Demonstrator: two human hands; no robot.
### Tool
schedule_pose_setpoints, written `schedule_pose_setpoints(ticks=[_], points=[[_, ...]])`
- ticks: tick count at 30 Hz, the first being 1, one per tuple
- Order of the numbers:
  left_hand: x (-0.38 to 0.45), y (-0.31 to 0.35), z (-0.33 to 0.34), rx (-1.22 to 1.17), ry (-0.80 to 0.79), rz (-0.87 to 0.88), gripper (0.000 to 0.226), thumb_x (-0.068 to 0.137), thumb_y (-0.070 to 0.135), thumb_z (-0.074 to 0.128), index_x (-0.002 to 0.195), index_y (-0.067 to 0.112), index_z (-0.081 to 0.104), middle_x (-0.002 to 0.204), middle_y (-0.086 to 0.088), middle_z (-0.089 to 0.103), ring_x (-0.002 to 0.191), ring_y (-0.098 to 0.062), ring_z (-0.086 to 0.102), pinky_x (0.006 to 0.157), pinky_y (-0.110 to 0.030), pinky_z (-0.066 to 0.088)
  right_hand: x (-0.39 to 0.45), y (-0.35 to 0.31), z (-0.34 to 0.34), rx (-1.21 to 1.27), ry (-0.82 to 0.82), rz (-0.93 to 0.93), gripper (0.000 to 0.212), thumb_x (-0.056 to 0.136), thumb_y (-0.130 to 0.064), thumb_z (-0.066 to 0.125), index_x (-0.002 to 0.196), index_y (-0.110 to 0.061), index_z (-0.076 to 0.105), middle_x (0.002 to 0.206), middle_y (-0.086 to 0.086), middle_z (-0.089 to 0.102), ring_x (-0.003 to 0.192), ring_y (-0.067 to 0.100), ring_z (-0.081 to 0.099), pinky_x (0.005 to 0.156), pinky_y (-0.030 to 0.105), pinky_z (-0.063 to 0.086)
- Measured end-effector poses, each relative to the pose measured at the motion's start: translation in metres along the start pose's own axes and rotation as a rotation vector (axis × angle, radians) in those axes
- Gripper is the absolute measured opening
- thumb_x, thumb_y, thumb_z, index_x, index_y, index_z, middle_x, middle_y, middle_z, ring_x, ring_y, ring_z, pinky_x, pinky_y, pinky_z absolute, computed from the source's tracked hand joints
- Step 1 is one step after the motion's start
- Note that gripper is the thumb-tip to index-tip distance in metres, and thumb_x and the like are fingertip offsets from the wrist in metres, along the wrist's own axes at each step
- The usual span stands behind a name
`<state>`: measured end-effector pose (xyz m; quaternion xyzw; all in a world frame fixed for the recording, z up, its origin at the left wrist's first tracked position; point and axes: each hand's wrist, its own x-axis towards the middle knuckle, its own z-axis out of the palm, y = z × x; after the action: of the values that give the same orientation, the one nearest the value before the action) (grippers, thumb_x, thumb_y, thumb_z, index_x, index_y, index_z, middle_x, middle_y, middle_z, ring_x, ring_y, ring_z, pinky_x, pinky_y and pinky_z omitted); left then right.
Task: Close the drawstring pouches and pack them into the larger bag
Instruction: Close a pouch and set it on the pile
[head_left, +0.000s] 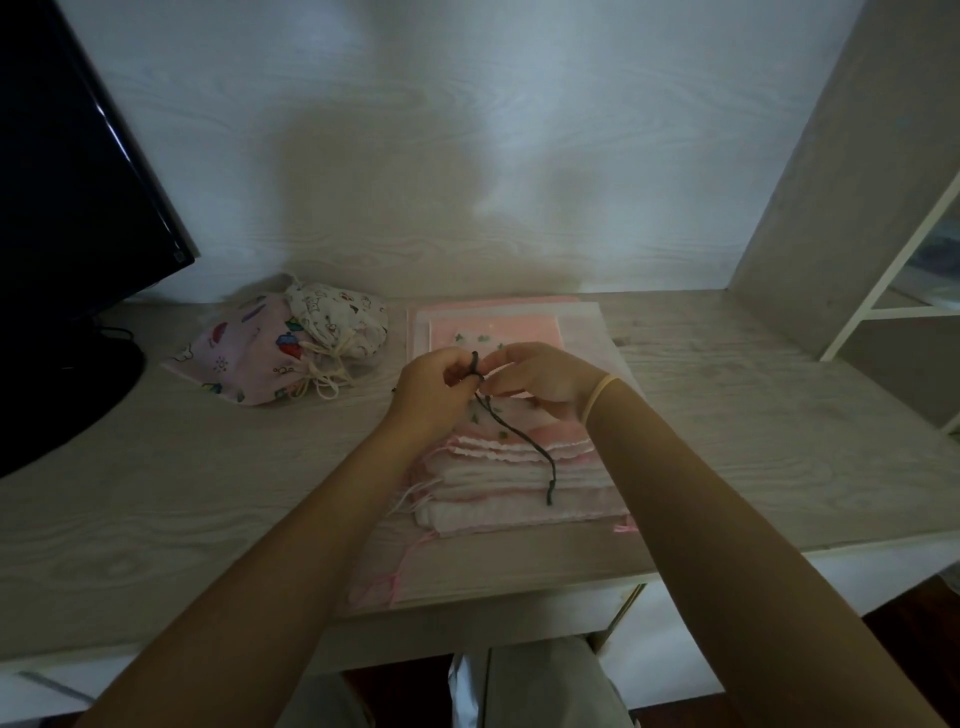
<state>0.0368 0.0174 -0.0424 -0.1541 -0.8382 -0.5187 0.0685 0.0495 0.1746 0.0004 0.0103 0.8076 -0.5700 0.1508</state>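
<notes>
Pinching a dark cord between them, both hands meet above a stack of pink and white pouches on the desk. The left hand has its fingers curled round the cord's upper end, which sticks up just past its knuckles. The right hand nips the same cord right beside it, fingertips nearly touching the left's. A pale band circles the right wrist. From the fingers the cord trails down toward the near edge, lying across the top of the stack and ending in a small knot over the white folds.

The stack lies flat on a larger pink sheet or bag; I cannot tell which. Its top pouch shows small dark specks, and thin pink strings straggle off the left side onto the desk.

Off to the left, well apart from the hands, two filled pouches sit closed with cream strings tied: a pink printed pouch lying on the desk and a white printed pouch leaning on its far end.

A dark monitor stands at the far left. A pale shelf unit rises at the right.
</notes>
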Motion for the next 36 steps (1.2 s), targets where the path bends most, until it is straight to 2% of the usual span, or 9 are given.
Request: schedule_pose_setpoints(ticks=[3,6,11,15,20,25,29,33,36], points=[[0.0,0.001,0.0,-0.002,-0.005,0.007,0.015,0.084,0.002,0.067,0.087,0.016,0.071,0.08,0.0,0.067,0.076,-0.017,0.061,0.073,-0.029,0.05,0.003,0.002,0.003,-0.029,0.026,-0.01,0.018,0.083,0.0,0.066,0.093,-0.016,0.067,0.094,0.007,0.068,0.091,0.018,0.062,0.09,0.032,0.046],[0.0,0.002,-0.001,0.007,-0.015,0.015,0.015,0.084,0.002,0.067,0.088,0.016,0.071,0.077,0.003,0.065,0.072,-0.013,0.058,0.068,-0.023,0.045,0.004,0.002,0.002,-0.025,0.039,-0.01,0.02,0.083,0.002,0.066,0.097,-0.011,0.066,0.094,0.01,0.068,0.089,0.02,0.063,0.092,0.032,0.049],[0.001,0.001,-0.004,-0.074,-0.035,-0.031,0.017,0.085,0.002,0.066,0.089,0.017,0.071,0.077,0.005,0.065,0.071,-0.011,0.059,0.067,-0.024,0.045,-0.001,-0.001,0.004,-0.023,0.021,-0.024,0.022,0.083,0.001,0.067,0.101,-0.011,0.064,0.09,0.007,0.067,0.084,0.017,0.062,0.078,0.024,0.05],[0.001,0.005,-0.006,-0.101,-0.053,-0.084,0.015,0.087,0.004,0.065,0.094,0.015,0.073,0.078,0.005,0.065,0.069,-0.009,0.058,0.062,-0.022,0.043,-0.003,-0.001,0.0,-0.159,0.075,-0.013,0.019,0.081,-0.016,0.075,0.098,-0.011,0.068,0.089,0.004,0.066,0.081,0.017,0.056,0.064,0.023,0.041],[0.001,0.007,-0.009,-0.105,-0.086,-0.136,0.018,0.087,0.006,0.063,0.09,0.022,0.071,0.086,0.0,0.07,0.07,-0.009,0.06,0.057,-0.02,0.041,-0.007,-0.005,0.006,-0.557,0.14,-0.026,0.035,0.079,-0.041,0.073,0.096,-0.011,0.072,0.093,0.004,0.068,0.084,0.018,0.058,0.076,0.03,0.047],[0.001,0.011,-0.008,-0.145,-0.071,-0.171,0.015,0.088,0.004,0.063,0.095,0.014,0.072,0.086,-0.004,0.069,0.063,-0.008,0.058,0.05,-0.013,0.042,-0.013,-0.014,0.008,-0.731,0.142,-0.075,0.034,0.084,-0.035,0.069,0.099,-0.005,0.074,0.105,0.016,0.07,0.095,0.029,0.063,0.086,0.035,0.051],[0.003,0.012,-0.012,-0.222,-0.052,-0.268,0.013,0.087,0.004,0.066,0.098,0.01,0.072,0.084,-0.004,0.071,0.062,-0.008,0.059,0.048,-0.012,0.043,-0.018,-0.011,0.006,-0.541,0.153,-0.102,0.02,0.087,-0.027,0.067,0.096,-0.011,0.072,0.099,0.01,0.07,0.079,0.014,0.057,0.068,0.021,0.044],[0.006,0.008,-0.013,-0.379,-0.093,-0.402,0.015,0.087,0.001,0.066,0.101,0.001,0.072,0.077,-0.01,0.07,0.056,-0.01,0.06,0.051,-0.019,0.044,-0.017,-0.008,0.015,-0.683,0.162,-0.162,0.032,0.095,-0.025,0.055,0.094,0.003,0.071,0.093,0.022,0.069,0.069,0.019,0.051,0.066,0.029,0.042],[0.007,0.007,-0.014,-0.437,-0.128,-0.45,0.015,0.087,0.0,0.067,0.101,-0.001,0.071,0.074,-0.011,0.068,0.054,-0.011,0.06,0.052,-0.02,0.046,-0.016,-0.01,0.016,-0.749,0.161,-0.165,0.034,0.094,-0.027,0.055,0.095,0.002,0.072,0.093,0.021,0.07,0.075,0.027,0.058,0.076,0.038,0.051]])
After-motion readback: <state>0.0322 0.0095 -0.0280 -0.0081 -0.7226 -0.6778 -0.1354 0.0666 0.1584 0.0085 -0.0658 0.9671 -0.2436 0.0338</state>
